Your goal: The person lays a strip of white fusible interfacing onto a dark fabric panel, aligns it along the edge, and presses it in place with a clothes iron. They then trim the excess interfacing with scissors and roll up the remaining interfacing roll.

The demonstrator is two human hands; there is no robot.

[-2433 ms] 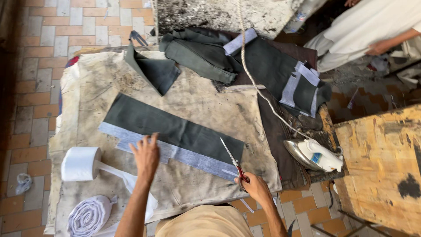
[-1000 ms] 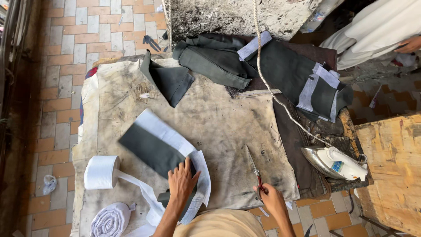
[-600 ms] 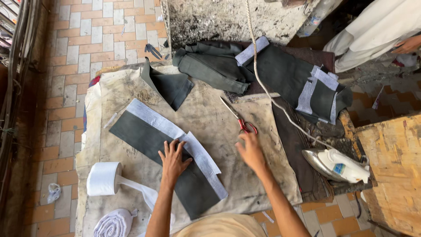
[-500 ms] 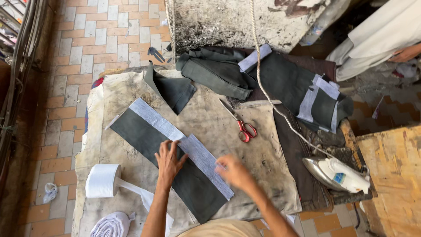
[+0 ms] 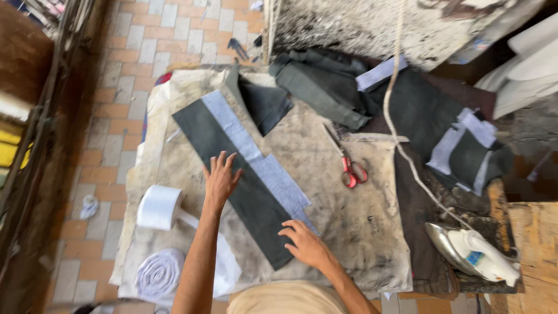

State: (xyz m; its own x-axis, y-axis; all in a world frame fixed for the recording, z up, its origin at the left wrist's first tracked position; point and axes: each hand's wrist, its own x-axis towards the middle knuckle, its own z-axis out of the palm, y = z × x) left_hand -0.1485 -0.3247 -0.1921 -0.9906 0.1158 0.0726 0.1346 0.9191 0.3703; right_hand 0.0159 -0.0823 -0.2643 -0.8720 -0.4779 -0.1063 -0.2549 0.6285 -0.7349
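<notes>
Now both hands press flat, left hand (image 5: 221, 177) and right hand (image 5: 303, 243) open-palmed on the dark fabric strip (image 5: 232, 180), no grip closed, best smoothing outward evenly.

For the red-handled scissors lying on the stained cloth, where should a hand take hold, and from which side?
Take the scissors by the red loops, probably coming from the right hand side. They lie flat and shut, loops toward the person, blades pointing away toward the folded dark fabric. The cloth around the loops is bare, so fingers can slide in there.
</notes>
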